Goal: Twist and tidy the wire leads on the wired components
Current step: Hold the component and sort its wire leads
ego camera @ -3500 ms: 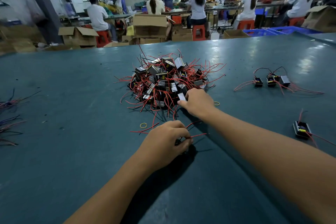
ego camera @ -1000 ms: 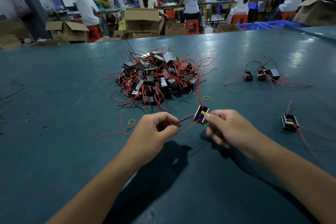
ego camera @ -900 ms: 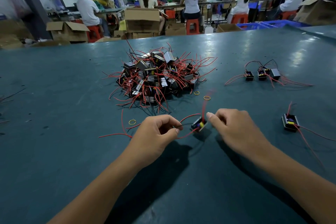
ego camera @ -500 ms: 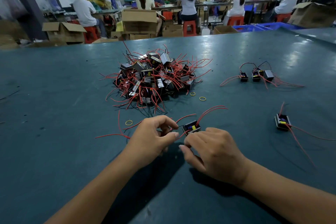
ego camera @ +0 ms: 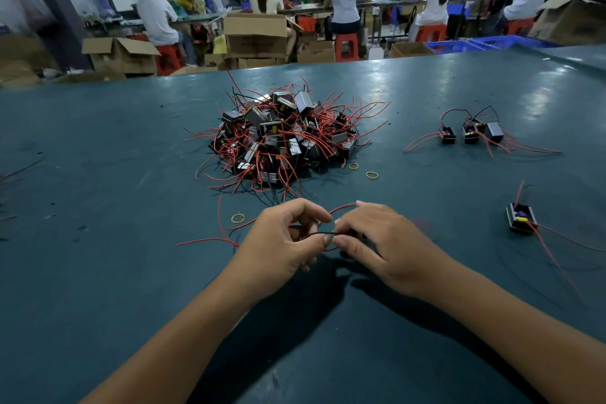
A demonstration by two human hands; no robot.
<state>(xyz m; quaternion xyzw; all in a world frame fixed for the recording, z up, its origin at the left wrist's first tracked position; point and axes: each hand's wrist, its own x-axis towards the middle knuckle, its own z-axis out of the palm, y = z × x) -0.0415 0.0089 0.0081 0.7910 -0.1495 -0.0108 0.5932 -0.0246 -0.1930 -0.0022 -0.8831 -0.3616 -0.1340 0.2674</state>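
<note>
— How many pieces are out on the table [ego camera: 98, 193]?

— One big heap [ego camera: 282, 138] of wired components behind the hands, too tangled to count. Three components [ego camera: 469, 133] sit in a row to the right of it, and a single component [ego camera: 521, 221] lies alone nearer the right side. I count three rubber bands: two [ego camera: 363, 170] just beside the heap's near right edge, one [ego camera: 238, 217] left of the hands.

— Room to move?

— Plenty. The table's left half is mostly bare teal surface, with a few loose wire ends at the far left border. Its far edge runs behind the heap, with cardboard boxes [ego camera: 255, 33] beyond it.

— And the piece being worked?

— Mostly hidden. The right hand [ego camera: 383, 243] curls over a component [ego camera: 355, 234], only a sliver showing between the fingers. The left hand [ego camera: 282, 239] pinches a thin black lead [ego camera: 319, 233] stretched across the narrow gap between the hands. A red lead [ego camera: 342, 207] arcs over that gap, and more red leads [ego camera: 210, 241] trail out left of the left hand onto the table.
</note>
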